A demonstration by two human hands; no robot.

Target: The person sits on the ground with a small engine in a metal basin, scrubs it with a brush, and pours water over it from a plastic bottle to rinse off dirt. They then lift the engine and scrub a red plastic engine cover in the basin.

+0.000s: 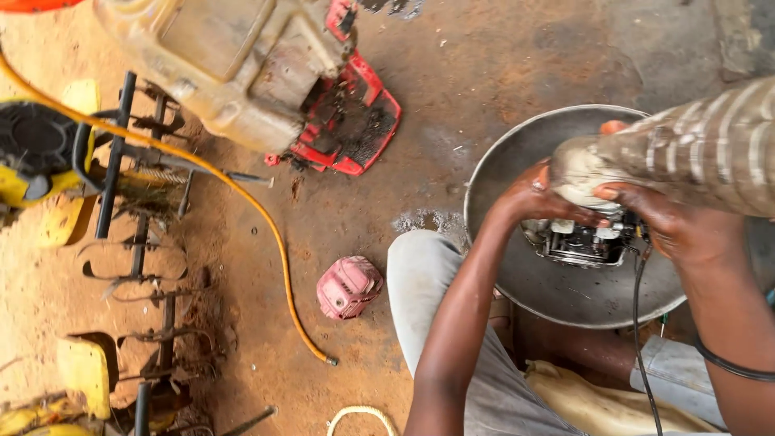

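Both hands grip a striped grey-and-white cloth (686, 145): the left hand (537, 198) closed around its bunched pale end, the right hand (670, 218) clasping it from the other side. They press it down on a small grimy metal engine part (577, 241) sitting in a round, shallow grey metal basin (565, 299) on the dirt floor (339, 218). Farther off lie a pink ribbed plastic cover (349, 287), an orange hose (274, 234) and a red engine housing (347, 121).
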